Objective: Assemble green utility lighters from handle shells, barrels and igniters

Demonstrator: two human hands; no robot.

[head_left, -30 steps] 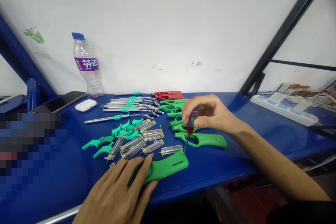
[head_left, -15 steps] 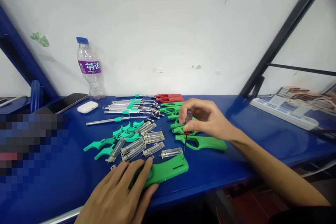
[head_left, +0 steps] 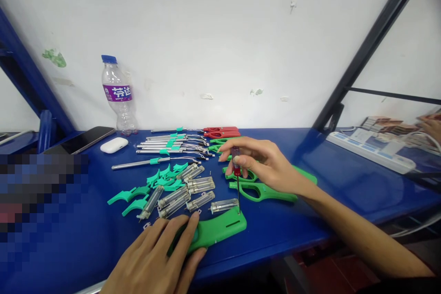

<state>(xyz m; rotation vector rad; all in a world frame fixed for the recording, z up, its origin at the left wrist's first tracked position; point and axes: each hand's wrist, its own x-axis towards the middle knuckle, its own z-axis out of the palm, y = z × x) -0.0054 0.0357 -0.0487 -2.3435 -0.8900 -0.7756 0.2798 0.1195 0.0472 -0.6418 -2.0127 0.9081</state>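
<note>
Casing, green, flat on blue counter, clasped by left hand, presumably against turning; screwdriver, near-upright at casing's far right corner, pinched in right hand, apparently to keep its shaft aligned; tip's seat too small to confirm; tanks, clear, beyond casing; wall, white, scuffed, behind.

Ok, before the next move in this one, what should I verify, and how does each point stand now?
1. Left hand steadying the green lighter casing: ok, fingers over it, thumb along its near side.
2. Right hand gripping the screwdriver by its handle: ok.
3. Screwdriver close to upright: ok.
4. Tip at the hole by the casing's far corner: ok, as far as this view shows.
5. Tip engaged with a screw: cannot tell, too small.
6. Space beside the casing free of loose parts: not ok, a clear fuel tank lies close behind it.
</note>
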